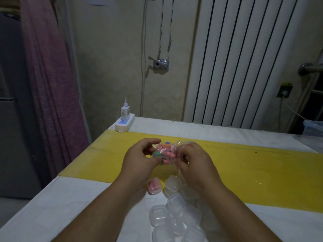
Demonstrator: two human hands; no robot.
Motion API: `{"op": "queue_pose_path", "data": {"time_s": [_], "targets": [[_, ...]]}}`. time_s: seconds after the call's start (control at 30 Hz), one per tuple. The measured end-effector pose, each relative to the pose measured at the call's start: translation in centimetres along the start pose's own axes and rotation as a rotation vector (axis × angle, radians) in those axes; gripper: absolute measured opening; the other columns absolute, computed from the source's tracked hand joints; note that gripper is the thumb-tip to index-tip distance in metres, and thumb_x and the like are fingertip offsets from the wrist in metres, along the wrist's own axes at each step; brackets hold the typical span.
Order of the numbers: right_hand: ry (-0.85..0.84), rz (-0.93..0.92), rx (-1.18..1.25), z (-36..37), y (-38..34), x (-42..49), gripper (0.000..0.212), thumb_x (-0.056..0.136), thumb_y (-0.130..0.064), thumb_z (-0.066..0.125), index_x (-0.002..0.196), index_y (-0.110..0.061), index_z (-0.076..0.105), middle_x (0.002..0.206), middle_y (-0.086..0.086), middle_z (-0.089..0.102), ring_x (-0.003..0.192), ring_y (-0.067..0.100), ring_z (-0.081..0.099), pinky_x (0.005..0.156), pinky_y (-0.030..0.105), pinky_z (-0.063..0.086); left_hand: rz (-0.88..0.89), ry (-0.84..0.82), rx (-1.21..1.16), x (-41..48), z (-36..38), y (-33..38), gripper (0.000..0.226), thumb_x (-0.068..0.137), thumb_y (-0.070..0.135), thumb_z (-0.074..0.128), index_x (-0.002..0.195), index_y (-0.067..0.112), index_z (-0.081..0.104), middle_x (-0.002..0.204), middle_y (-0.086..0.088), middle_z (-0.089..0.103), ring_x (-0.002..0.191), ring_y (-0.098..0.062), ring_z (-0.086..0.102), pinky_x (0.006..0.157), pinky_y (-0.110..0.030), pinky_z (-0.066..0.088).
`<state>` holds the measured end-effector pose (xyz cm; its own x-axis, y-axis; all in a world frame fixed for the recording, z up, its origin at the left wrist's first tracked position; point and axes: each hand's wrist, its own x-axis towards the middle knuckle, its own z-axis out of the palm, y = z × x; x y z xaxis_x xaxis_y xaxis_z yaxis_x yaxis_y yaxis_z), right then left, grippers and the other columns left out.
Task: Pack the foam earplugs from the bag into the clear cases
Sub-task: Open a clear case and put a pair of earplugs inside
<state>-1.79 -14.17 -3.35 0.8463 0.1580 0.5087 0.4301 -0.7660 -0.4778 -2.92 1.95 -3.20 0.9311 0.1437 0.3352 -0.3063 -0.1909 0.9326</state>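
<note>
Clear bag (170, 151) of foam earplugs (163, 148) held over yellow strip (262, 172) of table (70, 198). Clear cases (176, 212) heaped below wrists; 1 filled case (154, 186) holds pink plugs. Power strip (125, 124) at far corner. Left grip (139, 158) curls round bag's bottom; right grip (195, 161) pinches its mouth.

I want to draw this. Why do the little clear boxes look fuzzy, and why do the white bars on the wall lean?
Head view: dim light leaves the clear cases near the bottom edge soft and smeary; the wide lens makes the radiator bars fan out; the bag gripped by the left hand and right hand is slightly blurred.
</note>
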Motion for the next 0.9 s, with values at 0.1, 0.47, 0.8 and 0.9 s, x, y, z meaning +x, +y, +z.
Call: {"op": "queue_pose_path", "data": {"time_s": [0.1,0.47,0.8,0.9], "targets": [[-0.010,0.005,-0.008,0.0,0.0,-0.1,0.014,0.086,-0.018,0.066,0.094,-0.027,0.072,0.100,-0.012,0.061,0.086,0.005,0.051,0.069,0.007,0.036,0.002,0.002,-0.001,0.0,0.0,0.0,0.050,0.070,-0.007,0.076,0.100,0.031,0.068,0.083,0.004,0.061,0.067,0.011,0.056,0.063,-0.009,0.049],[0.000,-0.009,0.093,-0.7,-0.9,-0.4,0.007,0.083,-0.027,0.073,0.088,-0.031,0.072,0.088,-0.025,0.055,0.085,-0.004,0.051,0.074,0.002,0.037,-0.014,0.006,0.021,0.0,-0.1,-0.1,0.044,0.071,-0.007,0.076,0.100,0.025,0.069,0.087,0.004,0.063,0.072,0.009,0.058,0.060,-0.004,0.044],[0.105,0.254,0.175,-1.2,0.0,-0.5,0.007,0.083,-0.023,0.071,0.083,-0.029,0.072,0.086,-0.008,0.063,0.076,0.008,0.057,0.062,0.020,0.038,-0.088,0.200,0.002,0.4,-0.3,-1.2,0.031,0.078,-0.004,0.070,0.093,0.022,0.067,0.085,0.002,0.064,0.072,-0.004,0.058,0.052,-0.008,0.044],[0.127,0.330,0.103,-1.7,0.1,-0.7,0.006,0.087,-0.029,0.068,0.092,-0.030,0.071,0.092,-0.009,0.064,0.084,0.012,0.058,0.065,0.028,0.041,-0.110,0.231,0.116,0.8,-0.3,-2.3,0.028,0.078,0.003,0.073,0.092,0.026,0.067,0.096,0.000,0.065,0.080,-0.005,0.059,0.058,-0.011,0.043]]}}
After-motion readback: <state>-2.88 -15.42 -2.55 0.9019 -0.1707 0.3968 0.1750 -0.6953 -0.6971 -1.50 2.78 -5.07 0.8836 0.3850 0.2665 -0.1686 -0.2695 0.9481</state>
